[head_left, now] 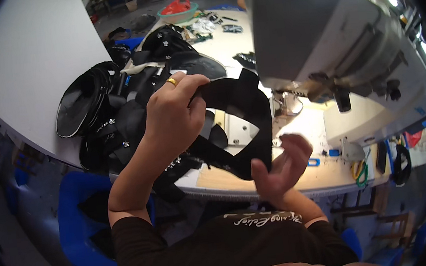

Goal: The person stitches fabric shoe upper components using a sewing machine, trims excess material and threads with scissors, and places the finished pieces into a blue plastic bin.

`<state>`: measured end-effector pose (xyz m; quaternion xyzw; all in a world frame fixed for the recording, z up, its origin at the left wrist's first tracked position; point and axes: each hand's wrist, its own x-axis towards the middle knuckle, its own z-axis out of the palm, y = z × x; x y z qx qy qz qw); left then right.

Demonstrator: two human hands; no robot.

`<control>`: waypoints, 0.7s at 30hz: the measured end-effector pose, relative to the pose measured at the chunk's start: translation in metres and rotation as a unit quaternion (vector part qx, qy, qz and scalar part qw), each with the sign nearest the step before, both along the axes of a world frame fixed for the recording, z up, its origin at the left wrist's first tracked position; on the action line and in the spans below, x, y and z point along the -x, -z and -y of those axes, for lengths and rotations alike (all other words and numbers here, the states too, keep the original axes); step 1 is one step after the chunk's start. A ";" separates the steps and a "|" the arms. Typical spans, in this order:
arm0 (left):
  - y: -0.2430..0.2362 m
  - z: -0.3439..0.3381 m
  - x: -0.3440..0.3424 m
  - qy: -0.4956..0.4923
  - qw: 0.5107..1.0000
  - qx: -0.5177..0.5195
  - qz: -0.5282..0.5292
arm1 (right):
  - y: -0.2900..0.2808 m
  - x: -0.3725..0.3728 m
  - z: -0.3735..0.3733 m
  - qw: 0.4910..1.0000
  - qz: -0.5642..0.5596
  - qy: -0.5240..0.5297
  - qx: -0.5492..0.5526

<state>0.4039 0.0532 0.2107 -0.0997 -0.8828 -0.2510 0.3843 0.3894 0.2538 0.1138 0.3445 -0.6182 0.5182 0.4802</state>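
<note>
My left hand (172,116), with a ring on one finger, pinches the upper left edge of a black ring-shaped fabric piece (258,110). The piece is held up over the table, and a strap-like tab sticks up from its top. Through its opening a white metal plate shows. My right hand (287,169) is beside the lower right edge of the piece, thumb and fingers apart and a little blurred. Whether it touches the fabric I cannot tell. Close by on the right stands a sewing machine (306,29), its needle area (288,104) just past the piece.
Black fabric parts with small flower ornaments (123,119) are heaped on the left, beside a white panel (34,63). Green-and-yellow scissors (360,173) lie at the table's right front. A blue plastic chair (78,209) stands lower left. Far back sits a green basin (179,17) holding something red.
</note>
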 end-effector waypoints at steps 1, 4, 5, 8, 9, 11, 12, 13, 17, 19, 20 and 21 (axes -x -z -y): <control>0.005 -0.005 -0.010 0.006 1.000 -0.024 0.012 | -0.007 -0.001 -0.013 0.998 0.053 -0.009 -0.039; 0.024 -0.020 -0.015 0.078 0.991 -0.090 0.062 | -0.020 0.008 -0.036 0.953 0.260 -0.090 -0.124; 0.030 -0.025 -0.015 0.134 0.971 -0.159 0.116 | -0.020 0.011 -0.046 0.933 0.316 -0.119 -0.123; 0.054 -0.037 -0.009 0.248 0.900 -0.259 0.249 | -0.010 0.020 -0.064 0.911 0.387 -0.113 -0.085; 0.054 -0.043 -0.007 0.280 0.874 -0.264 0.296 | -0.006 0.022 -0.069 0.894 0.423 -0.126 -0.079; 0.056 -0.056 -0.003 0.256 0.911 -0.165 0.278 | 0.004 0.025 -0.077 0.877 0.452 -0.153 -0.050; 0.052 -0.064 -0.001 0.242 0.930 -0.112 0.252 | 0.005 0.025 -0.080 0.892 0.424 -0.138 -0.074; 0.052 -0.070 0.004 0.231 0.943 -0.072 0.227 | 0.001 0.025 -0.083 0.905 0.396 -0.134 -0.078; 0.054 -0.085 0.016 0.243 0.960 -0.051 0.125 | -0.032 0.021 -0.090 0.957 0.216 -0.089 -0.174; 0.046 -0.091 0.022 0.281 0.956 -0.030 0.077 | -0.048 0.022 -0.094 0.961 0.153 -0.069 -0.220; 0.050 -0.093 0.023 0.305 0.949 -0.051 0.065 | -0.052 0.024 -0.095 0.959 0.093 -0.049 -0.263; 0.059 -0.092 0.027 0.311 0.948 -0.045 0.044 | -0.051 0.028 -0.098 0.955 0.076 -0.032 -0.284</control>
